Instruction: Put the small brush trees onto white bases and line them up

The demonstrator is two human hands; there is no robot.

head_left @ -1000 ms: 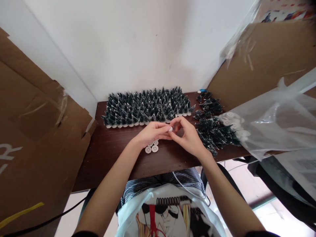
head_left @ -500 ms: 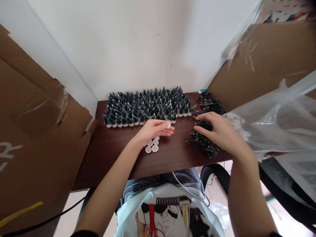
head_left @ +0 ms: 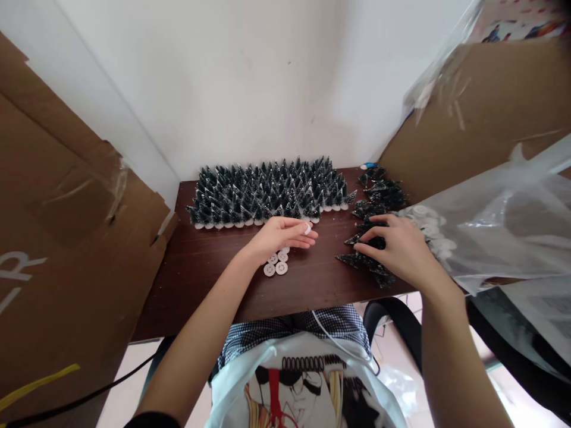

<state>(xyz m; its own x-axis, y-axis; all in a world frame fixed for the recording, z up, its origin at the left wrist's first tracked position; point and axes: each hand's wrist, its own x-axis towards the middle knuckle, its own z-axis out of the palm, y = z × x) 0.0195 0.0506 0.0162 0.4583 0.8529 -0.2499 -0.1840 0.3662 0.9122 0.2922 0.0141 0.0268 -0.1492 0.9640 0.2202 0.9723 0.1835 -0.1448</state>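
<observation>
Dark table (head_left: pixel 312 282); right hand (head_left: pixel 399 246) partly hides loose trees (head_left: pixel 386 193)

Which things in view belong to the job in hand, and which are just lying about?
Seemingly the job:
disc in left hand
loose trees at right hand
standing trees
table discs

Seemingly lying about:
left carton
right carton
yellow strip
black cable

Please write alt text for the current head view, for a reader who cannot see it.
A left hand holds a small white disc; the right hand is among loose, frosted miniature fir trees. Upright trees on white bases stand in rows on the dark brown table.
</observation>
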